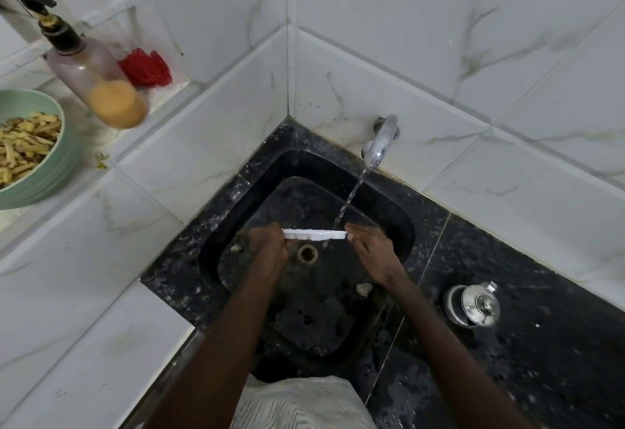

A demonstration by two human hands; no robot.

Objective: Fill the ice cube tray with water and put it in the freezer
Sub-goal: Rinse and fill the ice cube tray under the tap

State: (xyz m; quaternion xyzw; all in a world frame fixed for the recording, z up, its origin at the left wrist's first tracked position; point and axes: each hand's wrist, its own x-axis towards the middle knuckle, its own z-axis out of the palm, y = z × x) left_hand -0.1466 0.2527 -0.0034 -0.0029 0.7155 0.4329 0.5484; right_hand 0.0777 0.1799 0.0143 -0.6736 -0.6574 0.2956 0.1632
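A white ice cube tray point(314, 234) is held level over the black sink point(257, 171), seen nearly edge-on. My left hand point(267, 246) grips its left end and my right hand point(372, 249) grips its right end. A chrome tap point(380, 141) on the tiled wall runs a thin stream of water point(348, 200) that lands on the right part of the tray. The tray's compartments are hidden from this angle. The sink drain point(307, 252) lies just below the tray.
A steel pot with a lid point(473, 305) stands on the black counter at right. On the white ledge at left are a green bowl of peelings point(30, 148), a pump soap bottle point(91, 73) and a red scrubber point(147, 68). Tiled walls close the corner.
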